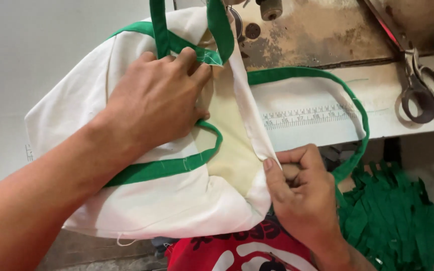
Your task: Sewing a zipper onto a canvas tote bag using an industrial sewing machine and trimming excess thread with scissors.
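Note:
A cream cloth bag [177, 200] with green binding and green strap handles [355, 115] lies on a white sewing table [418, 90]. My left hand [154, 103] presses flat on the bag's upper part, fingertips at the green-edged opening near the top. My right hand [300, 188] pinches the bag's folded edge at the lower right, fingers closed on the cloth. The yellowish inside of the bag [229, 135] shows between the two hands.
A worn sewing machine base [317, 32] sits at the top. Large metal scissors [420, 88] lie at the right on the table. A ruler strip [307, 118] is fixed to the table. A pile of green strips [393, 216] rests low right.

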